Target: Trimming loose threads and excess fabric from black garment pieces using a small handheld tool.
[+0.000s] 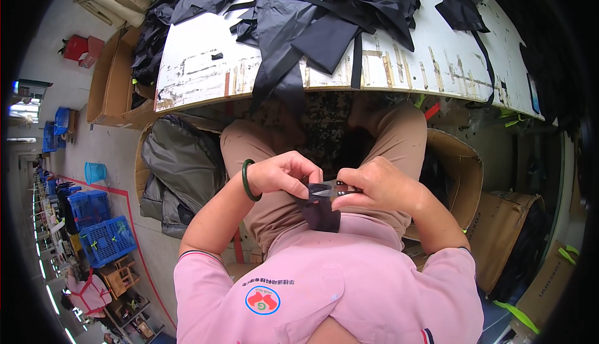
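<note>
Over my lap, my left hand [288,175] pinches the upper edge of a small black fabric piece [323,214], which hangs down against my pink shirt. A green bangle circles that wrist. From the right, my right hand [377,185] is closed around a small pair of thread snips [342,188] with a dark, riveted handle. Their silver blades reach the top edge of the fabric, close to my left fingertips. The exact contact of blade and cloth is too small to tell.
A worn white table [206,69] ahead carries a heap of black fabric pieces and straps [324,19]. Another black piece with a strap [462,10] lies at its right. Beside my left leg sits dark grey fabric [181,157] in a carton; cardboard boxes [499,238] stand at the right.
</note>
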{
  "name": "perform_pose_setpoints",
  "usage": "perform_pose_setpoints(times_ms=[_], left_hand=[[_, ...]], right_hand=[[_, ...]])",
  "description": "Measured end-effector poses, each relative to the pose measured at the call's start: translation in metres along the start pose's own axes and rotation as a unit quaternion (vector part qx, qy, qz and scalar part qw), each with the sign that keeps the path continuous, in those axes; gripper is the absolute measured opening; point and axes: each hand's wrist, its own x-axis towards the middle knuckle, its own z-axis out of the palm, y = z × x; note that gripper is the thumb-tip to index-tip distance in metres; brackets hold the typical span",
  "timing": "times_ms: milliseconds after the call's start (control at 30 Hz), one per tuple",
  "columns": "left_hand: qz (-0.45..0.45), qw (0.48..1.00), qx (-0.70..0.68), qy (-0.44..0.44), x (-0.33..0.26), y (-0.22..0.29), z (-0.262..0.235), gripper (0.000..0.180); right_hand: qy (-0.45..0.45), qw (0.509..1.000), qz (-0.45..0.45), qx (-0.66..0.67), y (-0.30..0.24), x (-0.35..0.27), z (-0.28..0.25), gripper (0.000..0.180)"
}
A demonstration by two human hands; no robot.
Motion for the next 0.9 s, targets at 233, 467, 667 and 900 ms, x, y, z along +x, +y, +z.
perform_pose_setpoints(times_ms=[233,467,667,900], left_hand=[[-0.009,1.000,-0.001,-0.009,0.002,-0.005,0.000,0.011],[-0.015,1.000,0.009,-0.013,0.003,-0.014,-0.004,0.011],[0.043,0.997,-0.002,0.057,0.002,-0.019,0.001,0.012],[0.270,0.908,0.002,0.320,0.019,-0.037,0.016,0.012]], right_hand=[[0.008,1.000,-0.012,-0.019,0.002,0.001,0.002,0.044],[-0.009,1.000,-0.008,0.001,-0.001,0.003,-0.001,0.043],[0.036,0.997,0.044,0.044,0.009,-0.001,-0.003,0.044],[0.190,0.978,0.078,-0.043,-0.004,0.001,0.011,0.041]])
